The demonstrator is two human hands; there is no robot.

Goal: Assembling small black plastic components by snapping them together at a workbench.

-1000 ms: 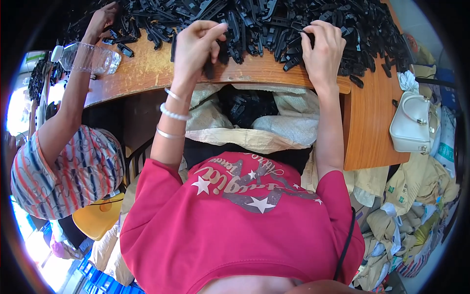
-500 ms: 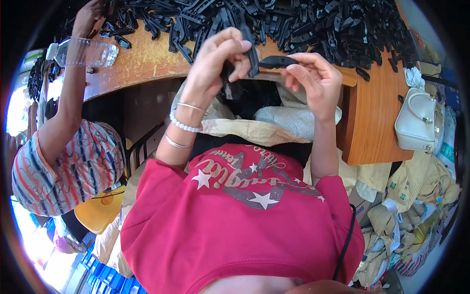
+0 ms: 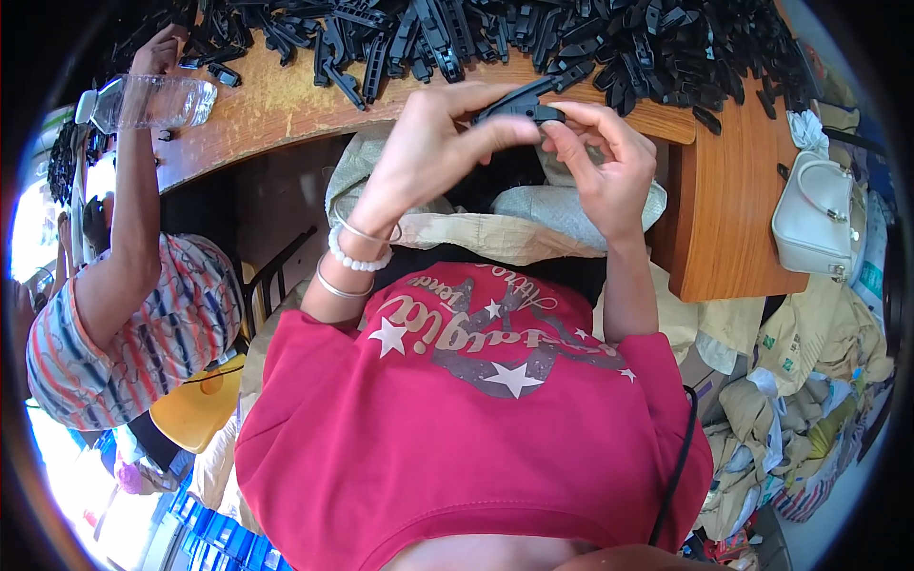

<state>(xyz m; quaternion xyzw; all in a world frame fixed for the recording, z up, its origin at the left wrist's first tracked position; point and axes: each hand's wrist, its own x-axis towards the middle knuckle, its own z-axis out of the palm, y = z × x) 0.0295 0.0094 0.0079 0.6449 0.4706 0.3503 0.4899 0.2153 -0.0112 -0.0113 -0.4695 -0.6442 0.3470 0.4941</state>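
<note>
Above the near edge of the table, my left hand [image 3: 443, 138] grips a long black plastic part [image 3: 526, 103], its thumb stretched along the near side. My right hand [image 3: 609, 167] pinches a smaller black plastic piece [image 3: 545, 113] between thumb and forefinger. The two pieces touch or overlap; whether they are joined I cannot tell. The fingers of my left hand are partly hidden behind the long part.
Heaps of black plastic parts [image 3: 657, 57] cover the far side of the wooden table [image 3: 286, 114]. A clear bottle [image 3: 167, 102] lies by a co-worker's arm [image 3: 138, 209] at left. Pale sacks [image 3: 533, 238] sit below the edge; a white handbag [image 3: 812, 228] is at right.
My hands have come together, bringing the right hand's piece against the long part. That long part has tipped from upright to slanting. The dark thing under my left palm no longer shows.
</note>
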